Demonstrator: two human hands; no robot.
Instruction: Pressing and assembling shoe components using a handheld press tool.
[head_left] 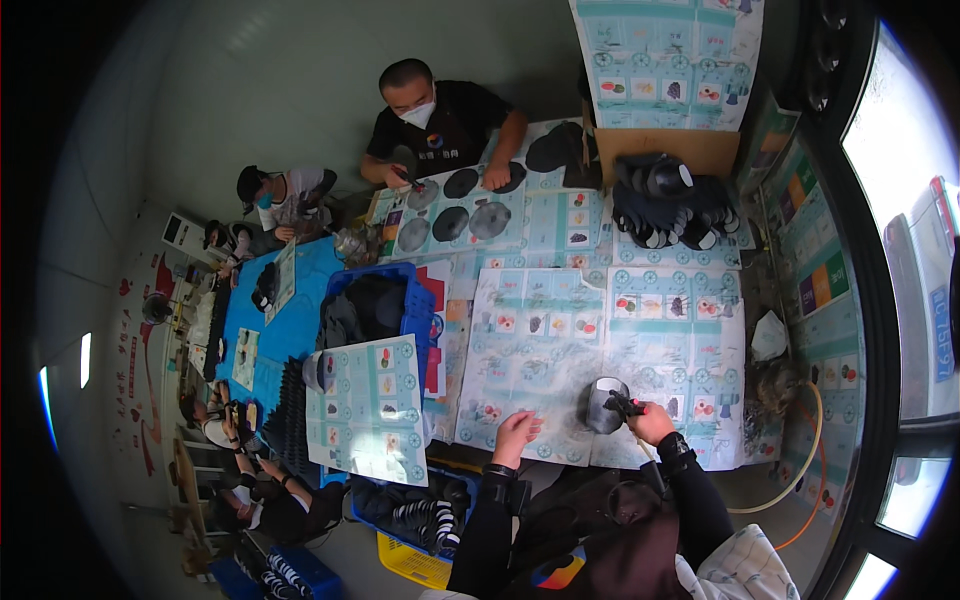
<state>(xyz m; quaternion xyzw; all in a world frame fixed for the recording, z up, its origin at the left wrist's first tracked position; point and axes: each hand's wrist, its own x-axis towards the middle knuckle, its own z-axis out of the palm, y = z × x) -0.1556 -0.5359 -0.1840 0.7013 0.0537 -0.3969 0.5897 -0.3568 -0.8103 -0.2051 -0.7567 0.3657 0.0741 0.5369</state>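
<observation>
My right hand (pixel 652 424) is closed round a black spray gun (pixel 622 404), which has a pale hose running back from it. Just in front of its nozzle, a dark rounded cup-shaped piece (pixel 603 414) with a light grey inside rests on the printed sheets (pixel 530 375) that cover the table. To the left, my left hand (pixel 518 432) hovers over the near edge of the sheets, holding nothing, fingers loosely apart.
Across the table a masked person (pixel 440 130) works over several flat dark rounds (pixel 451 224). Dark shaped pieces (pixel 675 205) are piled far right. A blue crate (pixel 410 325) and a leaning printed board (pixel 370 410) stand left. A pale hose (pixel 815 440) loops at right.
</observation>
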